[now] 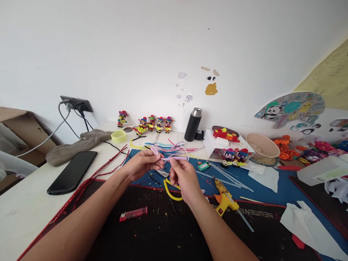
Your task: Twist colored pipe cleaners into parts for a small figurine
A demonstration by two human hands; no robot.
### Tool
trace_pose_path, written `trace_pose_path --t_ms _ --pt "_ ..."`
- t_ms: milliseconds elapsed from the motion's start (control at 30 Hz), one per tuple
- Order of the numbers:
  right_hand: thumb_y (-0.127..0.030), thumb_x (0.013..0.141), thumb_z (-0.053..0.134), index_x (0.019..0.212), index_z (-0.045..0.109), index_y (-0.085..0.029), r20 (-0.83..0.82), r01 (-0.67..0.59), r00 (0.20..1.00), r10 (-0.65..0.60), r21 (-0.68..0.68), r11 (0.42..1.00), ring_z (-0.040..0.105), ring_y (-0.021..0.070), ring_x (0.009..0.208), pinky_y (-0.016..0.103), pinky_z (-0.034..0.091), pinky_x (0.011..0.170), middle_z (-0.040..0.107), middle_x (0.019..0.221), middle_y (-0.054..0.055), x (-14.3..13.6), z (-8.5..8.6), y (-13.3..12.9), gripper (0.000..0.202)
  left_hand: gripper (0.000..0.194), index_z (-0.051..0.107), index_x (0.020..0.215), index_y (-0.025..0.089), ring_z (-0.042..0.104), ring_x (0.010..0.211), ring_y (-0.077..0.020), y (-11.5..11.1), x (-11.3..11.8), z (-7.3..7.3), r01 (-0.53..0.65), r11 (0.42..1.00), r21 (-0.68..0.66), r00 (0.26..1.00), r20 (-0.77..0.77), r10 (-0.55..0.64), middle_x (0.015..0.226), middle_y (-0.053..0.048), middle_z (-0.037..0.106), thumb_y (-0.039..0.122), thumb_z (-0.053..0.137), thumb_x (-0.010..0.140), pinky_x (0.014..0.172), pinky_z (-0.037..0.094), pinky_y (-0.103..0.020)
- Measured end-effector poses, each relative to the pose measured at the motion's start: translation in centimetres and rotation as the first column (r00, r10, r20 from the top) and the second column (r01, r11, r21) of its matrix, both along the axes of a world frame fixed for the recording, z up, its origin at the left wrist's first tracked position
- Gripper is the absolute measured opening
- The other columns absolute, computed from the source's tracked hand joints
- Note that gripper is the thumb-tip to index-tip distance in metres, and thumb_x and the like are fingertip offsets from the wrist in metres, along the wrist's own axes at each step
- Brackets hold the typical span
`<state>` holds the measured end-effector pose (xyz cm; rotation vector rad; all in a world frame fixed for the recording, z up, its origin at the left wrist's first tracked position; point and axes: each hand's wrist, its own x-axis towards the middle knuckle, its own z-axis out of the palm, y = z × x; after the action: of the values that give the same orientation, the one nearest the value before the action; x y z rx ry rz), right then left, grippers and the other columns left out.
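Note:
My left hand (143,164) pinches a bent bundle of lilac pipe cleaner (154,150) between thumb and fingers. From there a lilac strand runs across to my right hand (185,177), whose thumb and curled fingers close on it. The strand loops at its right end. Behind the hands lie loose pipe cleaners (179,146) in pink, blue and lilac. Under my right hand a yellow bent piece (172,195) rests on the mat, and a metal tool (164,173), partly hidden, lies between the hands.
A yellow glue gun (227,199) and clear glue sticks (231,175) lie to the right. Nearer is a red lighter (133,214). A black flask (193,125) and several small figures (151,123) stand by the wall. At left are a phone (73,172) and driftwood (78,145).

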<state>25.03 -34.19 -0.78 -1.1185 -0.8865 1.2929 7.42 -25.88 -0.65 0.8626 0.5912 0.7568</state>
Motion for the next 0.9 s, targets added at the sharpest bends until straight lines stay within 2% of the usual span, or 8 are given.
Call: trace_pose_path --t_ms 200,433,700,900 --pt "-0.062 0.084 0.078 0.092 0.065 -0.019 -0.013 -0.009 1.0 0.009 0.023 1.0 0.047 0.009 0.04 0.021 0.03 0.04 0.053 0.054 -0.007 0.2 0.4 -0.3 0.045 0.038 0.084 0.085 0.01 0.077 0.063 -0.0179 0.0 -0.1 -0.2 0.08 0.997 0.012 0.996 -0.041 -0.08 0.073 -0.012 0.08 0.032 0.103 0.061 0.06 0.063 -0.019" --pt "-0.058 0.087 0.076 0.093 0.066 -0.019 -0.018 -0.071 0.997 0.072 0.034 0.997 0.045 0.0084 0.039 0.021 0.03 0.04 0.05 0.051 -0.009 0.1 0.7 -0.5 0.041 0.037 0.082 0.085 0.008 0.074 0.063 -0.0167 -0.1 -0.1 -0.6 0.158 0.986 0.059 0.983 -0.102 -0.152 0.071 -0.011 0.077 0.036 0.099 0.068 0.059 0.06 -0.019" --pt "-0.06 0.087 0.075 0.093 0.064 -0.02 -0.004 -0.216 0.976 0.216 -0.003 0.976 0.044 0.0082 0.038 0.021 0.028 0.041 0.043 0.049 -0.011 0.1 0.9 -0.8 0.042 0.042 0.08 0.082 0.008 0.061 0.053 -0.0095 0.0 -0.1 -0.2 0.085 0.993 0.075 0.993 -0.085 -0.079 0.067 -0.005 0.07 0.043 0.099 0.068 0.048 0.047 -0.017" --pt "-0.062 0.085 0.077 0.093 0.065 -0.02 0.015 -0.265 0.964 0.266 -0.044 0.963 0.042 0.0074 0.039 0.021 0.027 0.042 0.041 0.048 -0.012 0.1 1.2 -0.9 0.045 0.04 0.076 0.075 0.01 0.059 0.053 -0.0095 -0.1 0.0 0.1 0.102 0.985 0.138 0.988 -0.126 -0.085 0.063 -0.004 0.069 0.043 0.098 0.069 0.05 0.044 -0.018"
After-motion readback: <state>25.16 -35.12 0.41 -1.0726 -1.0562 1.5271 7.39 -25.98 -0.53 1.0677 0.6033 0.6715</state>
